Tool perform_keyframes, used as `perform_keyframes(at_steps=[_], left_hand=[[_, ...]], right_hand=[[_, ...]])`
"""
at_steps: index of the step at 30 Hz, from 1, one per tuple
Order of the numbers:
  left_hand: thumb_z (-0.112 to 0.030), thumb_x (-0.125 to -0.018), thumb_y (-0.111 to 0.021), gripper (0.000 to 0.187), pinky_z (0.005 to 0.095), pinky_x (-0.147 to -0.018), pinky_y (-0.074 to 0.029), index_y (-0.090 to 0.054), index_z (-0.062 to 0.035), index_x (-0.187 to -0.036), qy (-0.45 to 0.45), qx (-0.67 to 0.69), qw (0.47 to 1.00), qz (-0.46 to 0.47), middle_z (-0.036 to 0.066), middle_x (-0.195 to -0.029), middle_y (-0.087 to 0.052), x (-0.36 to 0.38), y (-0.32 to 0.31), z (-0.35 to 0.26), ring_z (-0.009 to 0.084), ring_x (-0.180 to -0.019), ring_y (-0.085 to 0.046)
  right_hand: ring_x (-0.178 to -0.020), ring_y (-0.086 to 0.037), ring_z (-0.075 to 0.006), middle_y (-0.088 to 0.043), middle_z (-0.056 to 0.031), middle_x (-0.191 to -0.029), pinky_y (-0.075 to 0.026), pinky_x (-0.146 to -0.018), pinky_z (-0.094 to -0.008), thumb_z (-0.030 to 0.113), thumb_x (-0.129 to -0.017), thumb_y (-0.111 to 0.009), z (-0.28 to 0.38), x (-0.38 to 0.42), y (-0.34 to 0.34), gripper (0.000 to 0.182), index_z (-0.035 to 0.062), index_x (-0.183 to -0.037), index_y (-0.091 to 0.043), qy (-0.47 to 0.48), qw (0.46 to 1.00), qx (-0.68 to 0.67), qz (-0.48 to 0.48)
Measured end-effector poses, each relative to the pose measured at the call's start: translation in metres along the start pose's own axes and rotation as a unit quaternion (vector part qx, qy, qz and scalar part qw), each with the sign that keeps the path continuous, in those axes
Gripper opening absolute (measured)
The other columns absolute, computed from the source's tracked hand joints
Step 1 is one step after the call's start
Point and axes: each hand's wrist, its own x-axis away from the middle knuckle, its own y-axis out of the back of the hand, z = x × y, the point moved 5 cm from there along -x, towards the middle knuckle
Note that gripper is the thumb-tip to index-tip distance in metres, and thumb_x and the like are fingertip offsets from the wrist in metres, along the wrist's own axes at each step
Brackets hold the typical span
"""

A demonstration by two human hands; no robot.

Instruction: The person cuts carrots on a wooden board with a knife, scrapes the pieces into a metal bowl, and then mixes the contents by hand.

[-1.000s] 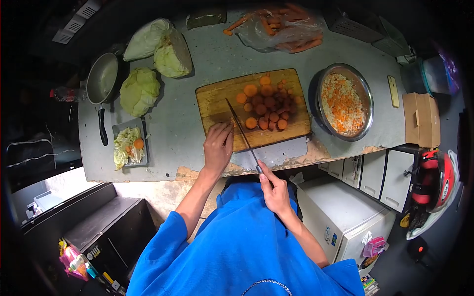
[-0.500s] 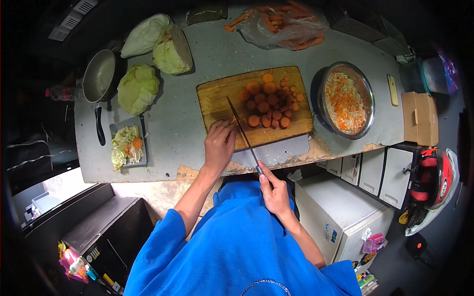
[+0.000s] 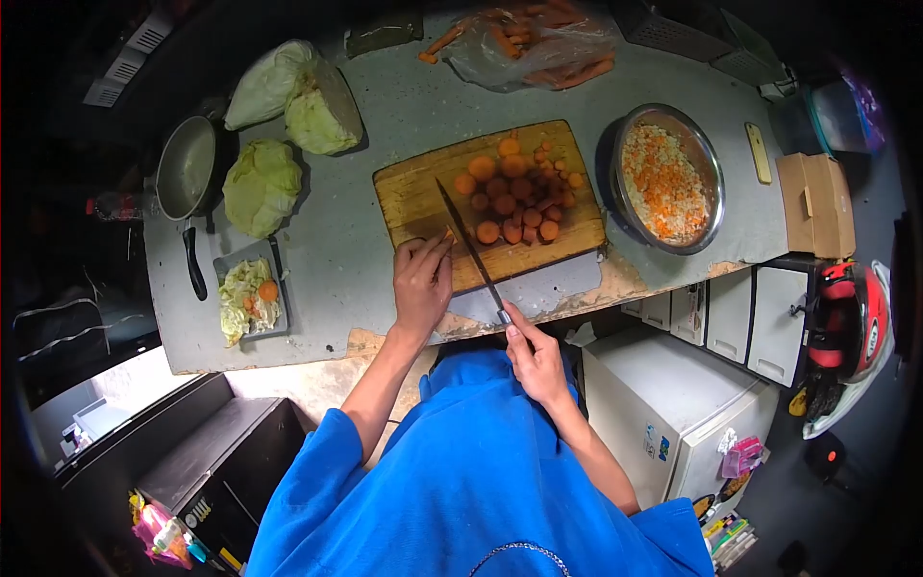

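My right hand [image 3: 536, 361] is closed round the handle of a long knife [image 3: 469, 242], whose blade points up and left over the wooden cutting board [image 3: 409, 197]. At the board's lower left, my left hand [image 3: 421, 286] has its fingers bent together beside the blade. A small orange piece of carrot [image 3: 449, 234] shows at its fingertips. Right of the knife, several carrot slices [image 3: 503, 204] lie on the board. A metal bowl [image 3: 716, 207] of finely chopped white and orange food stands further right.
Cabbages [image 3: 261, 188] and a pan [image 3: 186, 168] are at the left. A tray [image 3: 279, 313] of scraps lies below them. A plastic bag of carrots [image 3: 524, 48] is at the back. To the right are a phone [image 3: 759, 154] and a cardboard box [image 3: 815, 207].
The view has shifted and tilted slightly. Both hands keep nearly the same places by the board, and the knife remains in my right hand.
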Motion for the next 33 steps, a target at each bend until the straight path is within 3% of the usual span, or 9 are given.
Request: perform_keyframes(at_steps=[14,17,19,22,24,26,27,29,33], left_hand=[[0.002,-0.086,-0.075,0.016,0.0405,-0.089,-0.054,-0.078,0.0006,-0.102,0.044,0.016,0.999,0.003,0.013,-0.112,-0.078,0.002,0.002,0.005,0.0328,-0.101,-0.067],[0.003,-0.084,-0.074,0.020,0.0411,-0.087,-0.054,-0.077,0.0009,-0.104,0.025,0.019,1.000,-0.001,0.013,-0.111,-0.077,0.003,0.002,0.006,0.0329,-0.098,-0.065],[0.004,-0.084,-0.074,0.021,0.0412,-0.087,-0.054,-0.077,0.0005,-0.105,0.023,0.014,1.000,0.002,0.013,-0.111,-0.077,0.002,0.002,0.005,0.0330,-0.099,-0.066],[0.004,-0.084,-0.073,0.022,0.0411,-0.088,-0.055,-0.077,0.0004,-0.105,0.022,0.009,1.000,0.010,0.013,-0.111,-0.077,0.003,0.002,0.007,0.0332,-0.100,-0.066],[0.004,-0.084,-0.073,0.022,0.0410,-0.088,-0.055,-0.077,0.0007,-0.105,0.022,0.011,1.000,0.013,0.013,-0.110,-0.077,0.002,0.004,0.005,0.0332,-0.101,-0.066],[0.004,-0.084,-0.073,0.021,0.0409,-0.088,-0.055,-0.077,0.0009,-0.104,0.016,0.011,1.000,0.011,0.013,-0.109,-0.076,-0.001,0.004,0.002,0.0332,-0.102,-0.066],[0.004,-0.084,-0.073,0.020,0.0407,-0.087,-0.055,-0.077,0.0010,-0.104,0.016,0.011,1.000,0.000,0.013,-0.106,-0.076,0.000,0.005,0.002,0.0330,-0.101,-0.066],[0.004,-0.085,-0.074,0.019,0.0406,-0.087,-0.055,-0.077,0.0011,-0.103,0.010,0.009,1.000,-0.012,0.013,-0.104,-0.076,0.000,0.007,0.002,0.0328,-0.101,-0.067],[0.003,-0.085,-0.075,0.015,0.0400,-0.083,-0.055,-0.077,0.0010,-0.100,0.039,0.046,0.998,-0.016,0.013,-0.100,-0.075,0.000,0.009,0.005,0.0321,-0.097,-0.068]], right_hand=[[-0.064,-0.045,-0.0066,-0.052,0.0017,-0.072,-0.044,-0.061,-0.0245,0.022,-0.109,-0.057,0.000,0.011,-0.004,0.043,0.0116,-0.150,-0.058,-0.017,0.999,-0.034,0.009],[-0.071,-0.063,-0.0100,-0.069,-0.0047,-0.082,-0.051,-0.067,-0.0279,0.021,-0.108,-0.057,-0.006,0.011,-0.005,0.042,0.0097,-0.148,-0.059,-0.025,1.000,0.000,0.010],[-0.098,-0.077,-0.0260,-0.077,-0.0173,-0.113,-0.057,-0.081,-0.0329,0.018,-0.107,-0.057,0.003,0.010,-0.006,0.039,0.0070,-0.144,-0.061,0.064,0.993,0.101,-0.023],[-0.120,-0.067,-0.0362,-0.066,-0.0230,-0.134,-0.055,-0.094,-0.0355,0.016,-0.107,-0.055,0.016,0.008,-0.013,0.037,0.0050,-0.141,-0.062,0.026,0.990,0.136,-0.009],[-0.120,-0.066,-0.0383,-0.065,-0.0236,-0.134,-0.055,-0.094,-0.0358,0.014,-0.106,-0.055,0.009,0.003,-0.016,0.037,0.0056,-0.141,-0.062,0.037,0.989,0.144,-0.015],[-0.096,-0.077,-0.0283,-0.077,-0.0183,-0.111,-0.056,-0.082,-0.0324,0.016,-0.106,-0.056,0.008,-0.004,-0.015,0.039,0.0080,-0.144,-0.061,0.148,0.974,0.162,-0.061],[-0.096,-0.077,-0.0283,-0.077,-0.0183,-0.111,-0.056,-0.082,-0.0324,0.016,-0.106,-0.056,0.008,-0.005,-0.014,0.039,0.0080,-0.144,-0.061,0.153,0.973,0.159,-0.064],[-0.057,-0.042,-0.0050,-0.057,0.0002,-0.076,-0.040,-0.054,-0.0232,0.020,-0.110,-0.055,-0.006,-0.008,-0.013,0.042,0.0098,-0.151,-0.056,0.014,1.000,-0.016,0.003],[-0.057,-0.040,-0.0031,-0.048,0.0044,-0.070,-0.035,-0.051,-0.0226,0.022,-0.111,-0.054,0.000,0.003,-0.011,0.043,0.0092,-0.152,-0.055,0.036,0.999,-0.005,-0.019]])
